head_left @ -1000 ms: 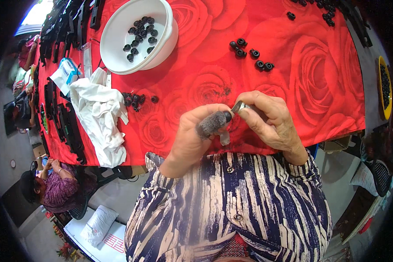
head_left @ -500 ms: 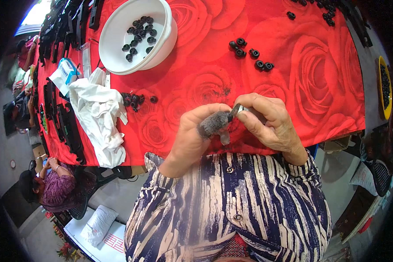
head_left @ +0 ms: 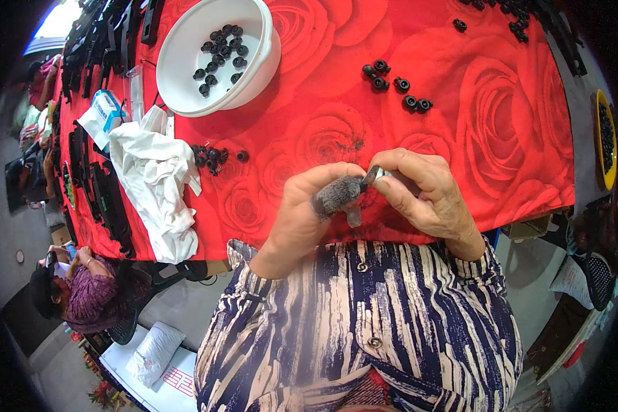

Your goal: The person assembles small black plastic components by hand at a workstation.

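Near the table's front edge, my left hand (head_left: 296, 209) is closed around a small black part (head_left: 364, 184), mostly hidden by the fingers. One of its fingers wears a covering (head_left: 336, 195) coated in dark grey crumbs, with a loose translucent end hanging below. My right hand (head_left: 432, 196) pinches a small, thin metal blade (head_left: 373, 173) between thumb and forefinger, its edge touching the black part. Beyond the hands, dark shavings (head_left: 353, 144) are scattered on the red rose-patterned cloth (head_left: 281, 130).
A white bowl (head_left: 261, 86) with several round black parts stands at the far left. More black parts (head_left: 402, 85) lie far right, and others (head_left: 216, 158) beside a white cloth (head_left: 154, 178). Long black pieces (head_left: 99, 192) line the left edge. A person (head_left: 96, 292) sits left.
Both hands stay in place; the blade has turned slightly against the black part. At the left, the seated person has shifted a little.
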Tool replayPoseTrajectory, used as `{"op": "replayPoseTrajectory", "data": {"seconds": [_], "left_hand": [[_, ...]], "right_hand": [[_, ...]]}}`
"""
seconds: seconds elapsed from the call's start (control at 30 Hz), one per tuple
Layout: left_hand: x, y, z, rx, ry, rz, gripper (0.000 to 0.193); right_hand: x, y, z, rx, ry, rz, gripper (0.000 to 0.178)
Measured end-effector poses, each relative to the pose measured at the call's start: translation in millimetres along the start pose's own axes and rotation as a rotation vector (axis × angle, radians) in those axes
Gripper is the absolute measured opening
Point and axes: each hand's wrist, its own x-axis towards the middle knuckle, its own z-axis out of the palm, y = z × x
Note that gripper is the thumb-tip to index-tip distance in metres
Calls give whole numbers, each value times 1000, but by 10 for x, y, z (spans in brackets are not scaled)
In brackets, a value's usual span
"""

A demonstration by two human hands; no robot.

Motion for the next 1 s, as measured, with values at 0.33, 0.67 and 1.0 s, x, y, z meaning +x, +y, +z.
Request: {"op": "replayPoseTrajectory", "data": {"seconds": [0.33, 0.67, 1.0], "left_hand": [[57, 23, 23, -64, 13, -87, 22], [24, 45, 47, -166, -18, -169, 19], [-129, 145, 65, -75, -140, -318, 24]], "right_hand": [[-26, 128, 48, 36, -169, -151, 13], [38, -5, 138, -202, 159, -398, 37], [-18, -108, 193, -243, 112, -642, 35]]}}
